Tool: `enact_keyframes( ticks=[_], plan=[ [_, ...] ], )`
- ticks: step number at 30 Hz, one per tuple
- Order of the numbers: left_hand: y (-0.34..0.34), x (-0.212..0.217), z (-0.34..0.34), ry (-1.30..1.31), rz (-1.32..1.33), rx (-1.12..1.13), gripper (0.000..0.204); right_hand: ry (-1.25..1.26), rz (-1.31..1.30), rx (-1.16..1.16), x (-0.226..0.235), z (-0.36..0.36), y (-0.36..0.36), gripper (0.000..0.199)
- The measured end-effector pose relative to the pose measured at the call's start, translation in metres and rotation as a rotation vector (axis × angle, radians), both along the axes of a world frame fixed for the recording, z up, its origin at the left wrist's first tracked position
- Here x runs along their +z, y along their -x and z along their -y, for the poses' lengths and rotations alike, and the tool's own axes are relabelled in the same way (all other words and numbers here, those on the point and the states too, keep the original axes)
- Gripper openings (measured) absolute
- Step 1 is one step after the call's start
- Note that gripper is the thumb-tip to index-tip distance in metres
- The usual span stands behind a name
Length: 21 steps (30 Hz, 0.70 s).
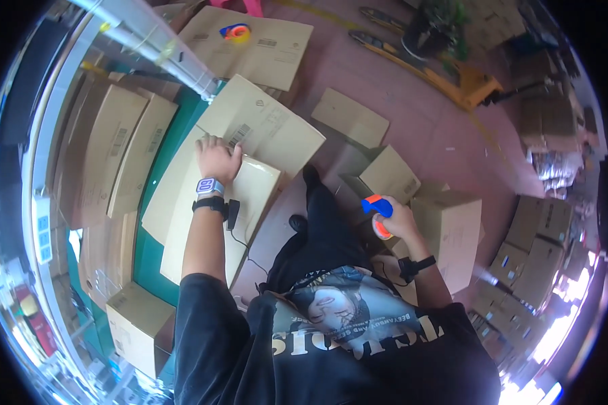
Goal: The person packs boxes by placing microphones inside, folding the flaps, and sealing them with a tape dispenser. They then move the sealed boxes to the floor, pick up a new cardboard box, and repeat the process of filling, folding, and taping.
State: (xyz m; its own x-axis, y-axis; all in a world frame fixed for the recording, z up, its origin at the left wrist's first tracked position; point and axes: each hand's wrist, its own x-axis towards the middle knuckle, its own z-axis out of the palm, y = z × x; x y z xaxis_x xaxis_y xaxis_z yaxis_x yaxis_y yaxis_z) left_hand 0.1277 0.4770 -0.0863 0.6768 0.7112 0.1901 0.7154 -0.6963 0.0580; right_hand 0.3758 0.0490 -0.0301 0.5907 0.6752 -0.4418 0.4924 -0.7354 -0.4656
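Left of centre in the frame, the left hand [218,160] lies on flat tan cardboard panels [277,125], fingers slightly apart, its palm hidden; whether the panels form one carton is hard to tell. Right of centre, the right hand [401,221] grips a blue-and-orange plastic tape dispenser [377,205], the wrapped fingers partly covering it. Cardboard conceals much of the green worktop [148,263] at left.
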Motion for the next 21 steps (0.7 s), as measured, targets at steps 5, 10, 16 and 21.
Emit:
enact_keyframes(
  ticks=[5,10,16,21],
  plan=[
    [-0.010,0.019,-0.040,0.304,-0.045,0.012,0.049,-0.293,-0.907,-0.319,0.006,-0.092,-0.023,0.039],
    [0.014,0.020,-0.025,0.473,0.177,0.052,0.041,-0.314,-0.953,0.014,0.046,-0.223,0.018,0.034],
    [0.029,0.026,-0.011,0.348,0.307,0.208,0.066,-0.167,-1.133,0.254,0.029,-0.328,0.030,0.040],
    [0.113,0.017,0.050,0.329,0.089,0.434,0.078,-0.276,-1.050,0.490,0.003,-0.344,0.076,0.050]
  ],
)
